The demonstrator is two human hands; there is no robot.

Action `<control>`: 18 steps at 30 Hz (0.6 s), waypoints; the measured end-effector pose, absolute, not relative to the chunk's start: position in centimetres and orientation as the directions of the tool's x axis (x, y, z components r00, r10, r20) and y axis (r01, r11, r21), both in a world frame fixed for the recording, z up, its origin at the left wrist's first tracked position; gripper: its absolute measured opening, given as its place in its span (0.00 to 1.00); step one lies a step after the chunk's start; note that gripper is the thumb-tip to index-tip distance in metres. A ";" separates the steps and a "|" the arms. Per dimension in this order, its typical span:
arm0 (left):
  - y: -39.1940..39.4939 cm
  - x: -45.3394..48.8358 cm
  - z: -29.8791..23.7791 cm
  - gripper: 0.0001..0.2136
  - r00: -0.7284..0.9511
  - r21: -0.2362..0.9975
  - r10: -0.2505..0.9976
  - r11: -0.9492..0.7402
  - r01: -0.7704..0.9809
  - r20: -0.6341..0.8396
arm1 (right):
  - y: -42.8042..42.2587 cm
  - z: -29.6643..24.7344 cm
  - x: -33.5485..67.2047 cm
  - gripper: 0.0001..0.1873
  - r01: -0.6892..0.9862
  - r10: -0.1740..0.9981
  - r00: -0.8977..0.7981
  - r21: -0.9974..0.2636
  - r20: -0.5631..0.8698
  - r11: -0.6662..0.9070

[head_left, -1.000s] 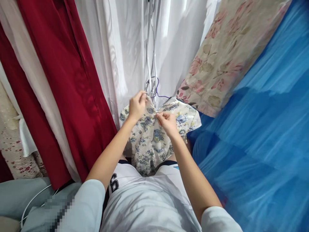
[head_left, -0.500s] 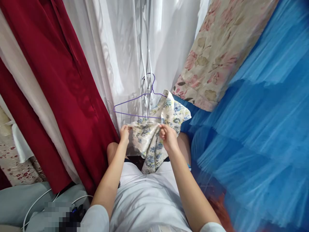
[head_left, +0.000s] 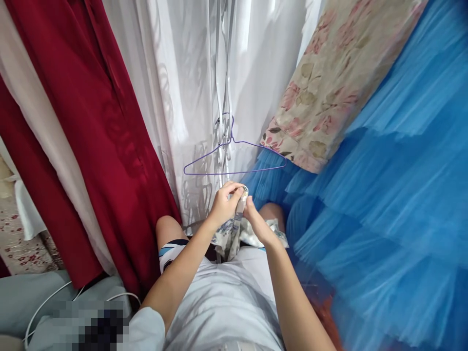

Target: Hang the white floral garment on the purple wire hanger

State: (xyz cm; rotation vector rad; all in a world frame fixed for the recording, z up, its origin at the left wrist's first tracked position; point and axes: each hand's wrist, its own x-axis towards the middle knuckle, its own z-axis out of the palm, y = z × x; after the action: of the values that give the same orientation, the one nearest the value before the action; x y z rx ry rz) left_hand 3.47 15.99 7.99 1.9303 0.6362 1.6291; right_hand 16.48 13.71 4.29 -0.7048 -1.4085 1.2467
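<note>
A cream garment with blue and yellow flowers hangs bunched from my hands, down between my thighs. My left hand is closed, pinching its folded top edge between thumb and fingers. Right beside it, my right hand is closed on the same cloth from the other side; its thumb points up and its fingers are mostly hidden. Part of the garment lies over my right thigh. Just above both hands, a bare purple wire hanger hangs by its hook from a white strap.
White curtain-like cloth hangs behind the hanger. Dark red cloth hangs at left, with pink-flowered cloth and layered blue tulle at right. A white cable runs over grey cushions at lower left.
The floral garment has come off the purple hanger and dropped lower. My left hand has moved right, close to my right hand, and the garment is gathered between them.
</note>
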 end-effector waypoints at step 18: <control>17.1 -12.7 3.8 0.16 0.419 0.402 0.772 -0.616 0.678 0.478 | 17.1 13.7 26.2 0.19 0.173 0.953 -0.122 -0.939 0.279 0.297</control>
State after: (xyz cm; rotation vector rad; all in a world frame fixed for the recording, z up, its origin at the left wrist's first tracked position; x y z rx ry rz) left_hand -12.67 17.07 3.82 2.5193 1.2972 0.9690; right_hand 26.17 17.05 13.73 -1.0721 -1.5432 0.9576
